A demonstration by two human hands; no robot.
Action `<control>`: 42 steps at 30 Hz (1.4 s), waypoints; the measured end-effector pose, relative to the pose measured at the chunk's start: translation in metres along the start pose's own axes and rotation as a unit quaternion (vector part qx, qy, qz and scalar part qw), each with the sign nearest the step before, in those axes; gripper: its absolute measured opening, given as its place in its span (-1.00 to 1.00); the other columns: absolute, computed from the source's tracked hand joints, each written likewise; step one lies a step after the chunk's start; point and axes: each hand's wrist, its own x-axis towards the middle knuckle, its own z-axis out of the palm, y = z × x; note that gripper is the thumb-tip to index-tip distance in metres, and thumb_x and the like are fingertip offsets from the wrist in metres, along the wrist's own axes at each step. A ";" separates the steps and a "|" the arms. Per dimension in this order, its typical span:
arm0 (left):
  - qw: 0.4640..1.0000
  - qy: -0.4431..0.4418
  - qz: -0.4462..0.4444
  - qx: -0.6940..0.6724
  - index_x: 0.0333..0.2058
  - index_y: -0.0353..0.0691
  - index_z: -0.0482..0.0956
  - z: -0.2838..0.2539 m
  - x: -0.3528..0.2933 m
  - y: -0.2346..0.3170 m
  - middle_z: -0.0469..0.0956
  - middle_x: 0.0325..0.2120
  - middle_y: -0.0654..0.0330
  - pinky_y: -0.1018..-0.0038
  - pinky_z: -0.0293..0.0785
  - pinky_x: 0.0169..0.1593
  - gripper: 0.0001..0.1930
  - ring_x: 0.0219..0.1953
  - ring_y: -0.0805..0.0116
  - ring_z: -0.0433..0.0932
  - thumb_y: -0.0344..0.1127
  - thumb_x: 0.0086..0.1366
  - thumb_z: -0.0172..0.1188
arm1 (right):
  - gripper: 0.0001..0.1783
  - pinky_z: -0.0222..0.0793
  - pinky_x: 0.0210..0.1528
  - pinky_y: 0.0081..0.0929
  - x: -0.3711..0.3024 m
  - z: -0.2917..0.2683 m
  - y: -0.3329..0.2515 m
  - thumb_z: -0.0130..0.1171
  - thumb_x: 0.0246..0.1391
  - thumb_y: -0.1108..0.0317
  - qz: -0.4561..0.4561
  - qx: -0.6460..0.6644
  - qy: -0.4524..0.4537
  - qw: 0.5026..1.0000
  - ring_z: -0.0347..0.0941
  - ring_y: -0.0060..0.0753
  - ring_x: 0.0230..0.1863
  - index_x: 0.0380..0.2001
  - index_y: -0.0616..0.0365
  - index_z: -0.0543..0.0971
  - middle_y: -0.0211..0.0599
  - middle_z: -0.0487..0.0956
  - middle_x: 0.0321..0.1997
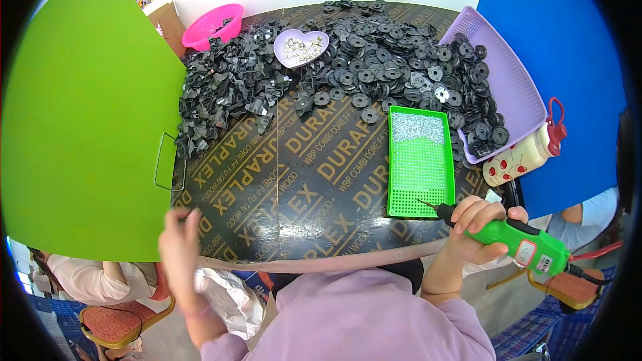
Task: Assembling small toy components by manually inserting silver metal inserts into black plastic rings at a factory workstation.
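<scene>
My right hand (478, 227) is wrapped around a green electric screwdriver (518, 244), its thin bit pointing left over the near end of a green tray (421, 167). Small silvery screws (418, 127) fill the far part of that tray. At the near left edge of the table, my left hand (179, 244) is blurred by motion. Its fingers are drawn together, with something small and dark at their tips that I cannot make out. Beyond the hands lie a heap of angular black plastic parts (227, 80) and a heap of round black discs (401, 60).
A purple heart-shaped dish (281, 49) with small metal pieces sits between the heaps. Around the table stand a pink basket (194, 35), a purple basket (511, 73) and a cream bottle (518, 160). Green (87, 127) and blue (568, 80) panels flank it. A wire handle (157, 160) sticks out left.
</scene>
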 end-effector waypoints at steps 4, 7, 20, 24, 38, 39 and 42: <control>0.944 -0.017 0.327 -0.031 -0.19 -0.25 0.41 0.091 0.064 0.118 0.53 -0.40 -0.04 0.26 0.45 -0.29 -0.64 -0.35 -0.01 0.52 -0.13 0.14 0.20 | -0.41 0.31 -0.64 -0.48 -0.001 -0.010 -0.013 0.01 0.12 -0.05 0.003 -0.029 0.016 0.999 0.32 -0.41 -0.70 -0.02 0.14 0.13 -0.27 0.38 -0.58; 0.942 -0.007 0.335 0.009 -0.10 -0.23 0.35 0.164 0.112 0.162 0.35 -0.22 -0.06 0.15 0.47 -0.27 -0.58 -0.29 -0.13 0.49 -0.16 0.13 0.19 | -0.42 0.29 -0.63 -0.47 0.000 -0.013 -0.021 0.01 0.13 -0.03 -0.013 -0.064 0.023 0.998 0.30 -0.42 -0.70 0.00 0.14 0.12 -0.29 0.38 -0.59; 0.930 -0.046 0.345 -0.119 -0.44 -0.32 0.48 0.213 0.127 0.147 0.41 -0.35 -0.07 0.28 0.36 -0.17 -0.79 -0.27 -0.07 0.42 -0.25 0.20 0.12 | -0.41 0.23 -0.64 -0.46 -0.015 -0.052 0.029 0.14 0.03 -0.04 0.110 -0.127 0.096 0.981 0.26 -0.44 -0.73 -0.06 0.11 0.19 -0.37 0.33 -0.66; 0.927 -0.117 0.292 -0.206 -0.20 -0.31 0.46 0.202 0.108 0.144 0.51 -0.28 0.00 0.38 0.38 -0.12 -0.74 -0.20 0.13 0.49 -0.40 0.11 0.20 | -0.46 0.24 -0.66 -0.55 -0.023 -0.056 0.045 0.19 0.04 0.20 0.128 -0.075 0.058 0.987 0.27 -0.44 -0.70 -0.07 0.21 0.16 -0.30 0.35 -0.64; 0.554 -0.530 -0.117 -0.632 -0.01 -0.36 0.38 0.169 0.003 0.154 0.52 -0.28 0.16 0.62 0.45 -0.34 -0.65 -0.28 0.50 0.50 -0.44 0.22 0.09 | -0.49 0.23 -0.65 -0.58 -0.026 -0.053 0.048 0.19 0.04 0.24 0.146 -0.106 0.023 0.983 0.28 -0.46 -0.70 -0.09 0.20 0.17 -0.32 0.34 -0.66; 0.538 -0.538 -0.126 -0.637 0.00 -0.36 0.37 0.170 -0.001 0.154 0.52 -0.24 0.12 0.61 0.46 -0.32 -0.64 -0.27 0.49 0.50 -0.44 0.22 0.08 | -0.49 0.23 -0.64 -0.58 -0.026 -0.051 0.047 0.19 0.04 0.25 0.148 -0.106 0.025 0.983 0.28 -0.46 -0.70 -0.09 0.20 0.17 -0.32 0.34 -0.66; 0.528 -0.540 -0.136 -0.641 0.02 -0.37 0.34 0.174 -0.010 0.150 0.50 -0.18 0.04 0.58 0.48 -0.27 -0.63 -0.26 0.45 0.51 -0.43 0.23 0.06 | -0.47 0.22 -0.65 -0.55 -0.025 -0.046 0.046 0.19 0.03 0.18 0.164 -0.137 0.029 0.977 0.28 -0.45 -0.71 -0.09 0.19 0.18 -0.32 0.34 -0.66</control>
